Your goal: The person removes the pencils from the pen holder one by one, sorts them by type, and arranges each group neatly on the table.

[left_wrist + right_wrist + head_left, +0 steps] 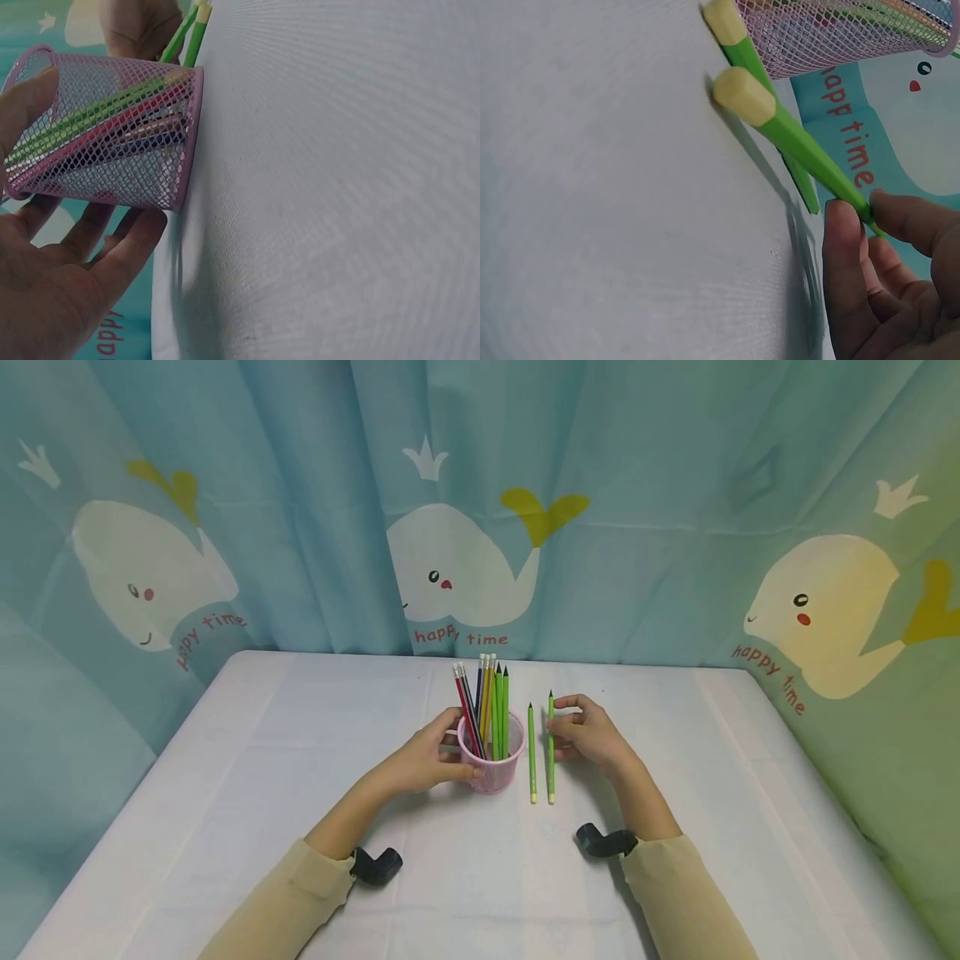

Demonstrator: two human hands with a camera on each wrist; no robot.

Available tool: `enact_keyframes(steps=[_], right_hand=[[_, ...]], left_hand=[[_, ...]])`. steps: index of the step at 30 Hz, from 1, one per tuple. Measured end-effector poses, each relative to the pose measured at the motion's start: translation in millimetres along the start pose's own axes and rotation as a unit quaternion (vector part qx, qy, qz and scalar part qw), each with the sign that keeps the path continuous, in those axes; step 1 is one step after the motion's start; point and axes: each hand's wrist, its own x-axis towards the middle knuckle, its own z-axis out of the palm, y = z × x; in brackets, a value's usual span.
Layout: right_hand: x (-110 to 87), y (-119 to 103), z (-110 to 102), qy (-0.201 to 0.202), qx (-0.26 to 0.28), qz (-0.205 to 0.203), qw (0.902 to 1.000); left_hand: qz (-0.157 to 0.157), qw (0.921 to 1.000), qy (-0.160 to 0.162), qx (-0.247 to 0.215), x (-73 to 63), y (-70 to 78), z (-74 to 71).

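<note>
A pink mesh pencil cup point(495, 777) stands upright on the table, with red, black, yellow and green pencils leaning inside. My left hand point(427, 758) holds the cup from its left side, thumb in front and fingers round the back. In the left wrist view the fingers of that hand point(71, 277) lie along the mesh point(112, 112). Right of the cup, my right hand point(592, 735) pinches a green pencil point(551, 768) near its dark tip. The right wrist view shows this pencil's cream end point(744, 96) nearest the camera. Between it and the cup lies another green pencil point(532, 760).
A white cloth covers the table point(480, 885). Behind and around it hangs a blue-green curtain point(315, 510) printed with whales. Dark curved pieces point(377, 867) stick out from both sleeve cuffs.
</note>
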Motion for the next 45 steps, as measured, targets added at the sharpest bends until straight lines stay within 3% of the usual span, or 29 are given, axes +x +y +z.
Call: enact_keyframes(steps=[12, 23, 39, 45], right_hand=[[-0.2, 0, 0, 0.000, -0.015, 0.033, 0.9993], [-0.3, -1, -1, -0.008, -0.013, 0.035, 0.9993], [-10.8, -21, 10, -0.021, -0.032, -0.012, 0.9992], [-18.4, -32, 18, -0.042, -0.043, -0.068, 0.9959]], left_hand=[[-0.003, 1.0000, 0.001, 0.002, -0.1, 1.1, 0.2], [0.001, 1.0000, 0.001, 0.007, -0.5, 1.8, -0.4], [-0.001, 1.0000, -0.001, 0.007, 0.1, 0.9, 0.7], [0.003, 1.0000, -0.002, 0.005, 1.0, -0.7, 0.8]])
